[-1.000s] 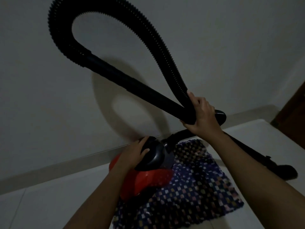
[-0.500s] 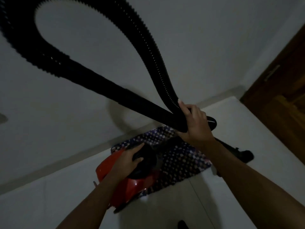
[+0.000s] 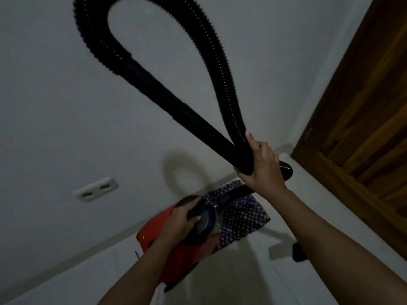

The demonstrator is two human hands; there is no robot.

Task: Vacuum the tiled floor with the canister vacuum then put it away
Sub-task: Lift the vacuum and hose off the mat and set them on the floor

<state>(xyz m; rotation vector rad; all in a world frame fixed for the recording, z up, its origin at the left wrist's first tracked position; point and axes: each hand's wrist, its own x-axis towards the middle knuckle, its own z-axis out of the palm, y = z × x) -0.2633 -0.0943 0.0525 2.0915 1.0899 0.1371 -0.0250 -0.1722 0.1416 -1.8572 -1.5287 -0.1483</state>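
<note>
Red plastic canister vacuum [image 3: 158,234] with a dark rounded top sits low in the middle of the view, above the pale tiled floor [image 3: 242,282]; whether it is lifted or resting there cannot be told. The left hand [image 3: 182,219] lies on its black carry handle [image 3: 196,211], fingers [image 3: 195,219] wrapped around it. The right hand [image 3: 263,167] is raised higher and to the right, fingers clenched around the black ribbed vacuum hose [image 3: 211,62] and the smooth black rigid tube [image 3: 176,104] together, where the two cross. From that grip the hose rises in a tall loop against the plain grey-white wall [image 3: 55,95] and comes back down into the tube. A dark patterned cloth mat with small pale dots [image 3: 244,219] lies on the floor just behind the vacuum. A white double wall socket [image 3: 95,189] is mounted low on the wall to the left. A brown wooden door [image 3: 363,128] fills the right edge. A black piece [image 3: 298,252] shows on the floor beside the right forearm; what it is cannot be told.
</note>
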